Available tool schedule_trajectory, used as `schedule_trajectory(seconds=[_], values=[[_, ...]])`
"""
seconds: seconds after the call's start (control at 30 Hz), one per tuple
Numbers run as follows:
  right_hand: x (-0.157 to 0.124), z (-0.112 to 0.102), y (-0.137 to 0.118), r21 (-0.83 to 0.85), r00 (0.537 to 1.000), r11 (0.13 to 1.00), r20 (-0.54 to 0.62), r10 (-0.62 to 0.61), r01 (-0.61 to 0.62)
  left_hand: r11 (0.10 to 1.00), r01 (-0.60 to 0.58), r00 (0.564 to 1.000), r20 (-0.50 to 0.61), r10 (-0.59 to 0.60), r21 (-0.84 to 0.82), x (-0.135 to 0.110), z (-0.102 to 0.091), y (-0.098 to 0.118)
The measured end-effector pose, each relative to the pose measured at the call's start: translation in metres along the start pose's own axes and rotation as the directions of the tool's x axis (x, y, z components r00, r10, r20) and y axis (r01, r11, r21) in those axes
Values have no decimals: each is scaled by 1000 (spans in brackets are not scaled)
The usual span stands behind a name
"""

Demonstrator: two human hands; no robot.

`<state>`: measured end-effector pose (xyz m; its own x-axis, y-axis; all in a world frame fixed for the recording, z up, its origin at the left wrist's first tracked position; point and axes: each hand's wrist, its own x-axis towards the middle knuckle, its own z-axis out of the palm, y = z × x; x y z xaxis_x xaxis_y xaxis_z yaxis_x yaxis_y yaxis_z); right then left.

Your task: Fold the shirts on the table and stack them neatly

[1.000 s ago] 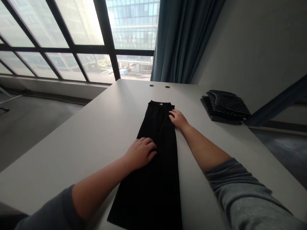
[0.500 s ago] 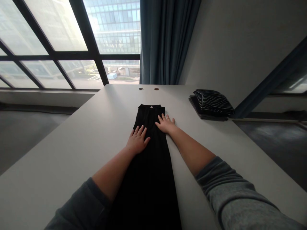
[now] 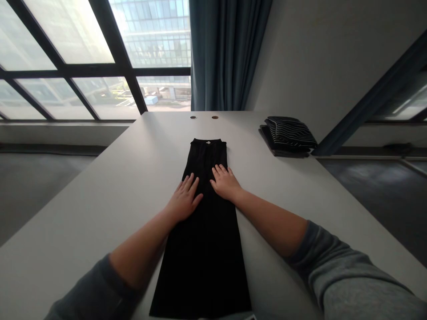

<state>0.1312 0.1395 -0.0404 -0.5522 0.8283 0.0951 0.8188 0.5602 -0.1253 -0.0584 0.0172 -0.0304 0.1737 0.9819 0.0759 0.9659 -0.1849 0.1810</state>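
A long black garment lies folded into a narrow strip along the middle of a white table, its collar end with a small white label pointing away from me. My left hand rests flat on the garment's left edge, fingers stretched out. My right hand lies flat on its right side a little farther up, fingers spread. Both hands press on the cloth and hold nothing. Grey sleeves cover my upper forearms.
A stack of folded clothes with a black-and-white striped piece on top sits at the table's far right. Two round cable holes mark the far edge. Beyond are large windows, a blue curtain and a grey wall.
My left hand slid up the garment from a curled rest to lying flat beside the right hand. The right hand drew back from near the collar toward the middle.
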Motion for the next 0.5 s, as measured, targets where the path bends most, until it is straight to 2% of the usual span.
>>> schedule_trajectory(seconds=[0.1,0.17,0.2,0.23,0.27,0.3,0.33,0.37,0.4,0.5], values=[[-50,-12,-18,29,1000,999,-2,-19,19,984,-169,982,77,173,-51,-72,-4,4],[-98,-19,-28,114,989,982,1,-149,148,967,-229,966,95,240,-113,-122,-8,1],[-124,-21,-31,178,968,953,16,-251,244,955,-254,958,98,270,-152,-144,-12,-2],[-151,-22,-32,252,923,897,34,-383,363,935,-295,941,108,320,-198,-164,-16,-7],[-176,-23,-32,331,834,796,43,-550,508,908,-341,916,130,379,-243,-181,-22,-12],[-198,-24,-31,411,720,663,23,-694,626,887,-369,894,155,420,-278,-194,-27,-18],[-217,-26,-29,475,645,562,-15,-764,677,873,-385,877,176,447,-300,-204,-32,-23],[-233,-30,-26,520,608,500,-47,-793,693,867,-391,868,189,459,-309,-211,-37,-28],[-245,-35,-23,549,607,478,-68,-792,686,869,-390,871,185,456,-306,-215,-40,-31],[-265,-50,-16,555,683,550,-45,-729,624,885,-404,901,66,429,-229,-218,-38,-32]])
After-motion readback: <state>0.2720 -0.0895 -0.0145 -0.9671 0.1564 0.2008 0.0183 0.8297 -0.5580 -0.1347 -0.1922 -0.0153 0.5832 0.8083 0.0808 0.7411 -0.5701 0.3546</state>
